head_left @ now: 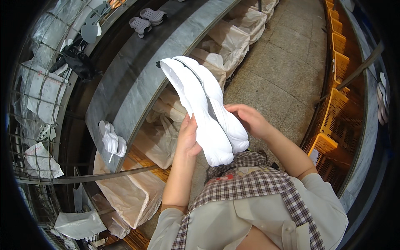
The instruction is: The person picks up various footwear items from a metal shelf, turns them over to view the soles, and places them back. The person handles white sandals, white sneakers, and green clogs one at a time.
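Observation:
I hold a pair of white shoe soles (200,104) pressed together and raised in front of my chest, toes pointing up and away. My left hand (187,139) grips the near sole along its left edge, close to the heel. My right hand (249,120) clasps the far sole from the right side. Both soles are clean white with a thin dark seam between them.
A grey metal bench (137,71) curves along my left, with another pair of white soles (111,141) at its near end and grey soles (146,20) farther off. Whitish sacks (133,196) sit under it. Yellow crates (336,100) line the right side. The floor is tiled.

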A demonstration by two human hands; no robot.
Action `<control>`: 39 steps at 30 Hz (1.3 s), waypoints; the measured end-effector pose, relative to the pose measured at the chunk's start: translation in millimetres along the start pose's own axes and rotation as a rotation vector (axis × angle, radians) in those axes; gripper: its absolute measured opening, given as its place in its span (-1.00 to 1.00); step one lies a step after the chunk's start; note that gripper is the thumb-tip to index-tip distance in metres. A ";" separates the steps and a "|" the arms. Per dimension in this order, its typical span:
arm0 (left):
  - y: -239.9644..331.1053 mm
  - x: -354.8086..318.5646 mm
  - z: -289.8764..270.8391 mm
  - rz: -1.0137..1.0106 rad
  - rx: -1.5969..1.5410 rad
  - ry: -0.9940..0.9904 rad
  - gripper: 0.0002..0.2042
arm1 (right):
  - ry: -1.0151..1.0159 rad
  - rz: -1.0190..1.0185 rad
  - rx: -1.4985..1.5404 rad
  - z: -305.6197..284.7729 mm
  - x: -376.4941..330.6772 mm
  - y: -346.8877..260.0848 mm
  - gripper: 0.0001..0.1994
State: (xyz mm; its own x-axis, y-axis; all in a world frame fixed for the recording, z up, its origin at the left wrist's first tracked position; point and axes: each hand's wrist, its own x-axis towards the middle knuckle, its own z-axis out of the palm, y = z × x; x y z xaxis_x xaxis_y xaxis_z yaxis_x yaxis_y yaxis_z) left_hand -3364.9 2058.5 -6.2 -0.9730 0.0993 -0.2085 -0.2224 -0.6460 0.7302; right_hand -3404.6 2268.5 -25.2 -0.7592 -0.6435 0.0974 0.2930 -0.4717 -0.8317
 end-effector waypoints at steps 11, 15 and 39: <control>-2.2 3.0 1.6 0.003 0.006 0.032 -0.63 | -0.095 -0.090 -0.173 10.5 -14.1 9.6 -0.24; -2.1 4.0 1.1 0.082 0.031 -0.016 -0.64 | -0.091 -0.204 -0.330 14.5 -10.1 9.3 -0.27; -17.1 23.4 -24.2 -0.092 -0.375 0.083 -0.64 | 0.035 -0.372 -1.205 68.1 -2.7 -8.9 -0.24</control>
State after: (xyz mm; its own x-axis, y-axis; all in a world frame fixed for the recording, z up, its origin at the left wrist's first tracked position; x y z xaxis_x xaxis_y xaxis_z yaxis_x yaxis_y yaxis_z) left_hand -3382.4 2053.5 -39.2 -0.9382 0.1181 -0.3252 -0.2554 -0.8705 0.4208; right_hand -3365.6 2233.4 19.2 -0.7022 -0.5649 0.4334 -0.6419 0.2391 -0.7286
